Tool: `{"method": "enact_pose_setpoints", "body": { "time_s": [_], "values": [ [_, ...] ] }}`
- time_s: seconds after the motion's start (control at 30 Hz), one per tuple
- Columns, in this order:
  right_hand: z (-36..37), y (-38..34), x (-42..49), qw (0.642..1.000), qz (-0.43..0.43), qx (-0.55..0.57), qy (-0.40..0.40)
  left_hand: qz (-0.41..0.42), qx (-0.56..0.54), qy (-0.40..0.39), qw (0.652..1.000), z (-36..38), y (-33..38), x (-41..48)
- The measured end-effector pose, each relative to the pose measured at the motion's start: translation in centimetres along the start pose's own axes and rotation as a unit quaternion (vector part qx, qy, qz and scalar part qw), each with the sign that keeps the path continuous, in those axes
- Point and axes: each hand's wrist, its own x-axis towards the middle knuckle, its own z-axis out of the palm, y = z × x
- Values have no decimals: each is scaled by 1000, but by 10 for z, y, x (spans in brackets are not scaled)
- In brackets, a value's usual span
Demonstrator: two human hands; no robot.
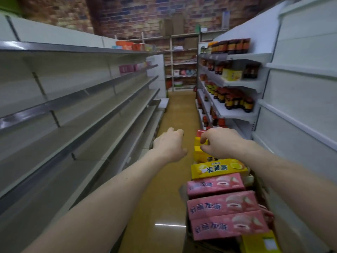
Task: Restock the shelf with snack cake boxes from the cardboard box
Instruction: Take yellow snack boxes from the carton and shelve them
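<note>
Right hand [221,141] pinches a glossy yellow carton [200,143]. Left hand [170,146] hangs loosely curled, empty. 3 pink rectangular cartons [221,205] nearer.

Bare floor [175,114] is running open to the far end; stacked snack boxes [218,196] are crowding the near right.

Brick back wall [138,13], glossy tan floor [175,114], white side panels [299,99].
</note>
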Motion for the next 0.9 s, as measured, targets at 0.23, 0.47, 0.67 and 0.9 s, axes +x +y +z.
{"method": "enact_pose_setpoints", "body": {
  "time_s": [0.23,0.47,0.67,0.9],
  "values": [
    [27,101,-4,996,71,26,-41,37,-18,-52,998,49,64,58],
    [70,143,7,988,106,63,-90,61,-10,-103,993,92,80,96],
    [102,160,27,980,125,75,-134,53,-20,-143,988,121,72,133],
    [137,160,63,972,120,72,-186,64,-21,-202,977,160,57,170]
  ]
}}
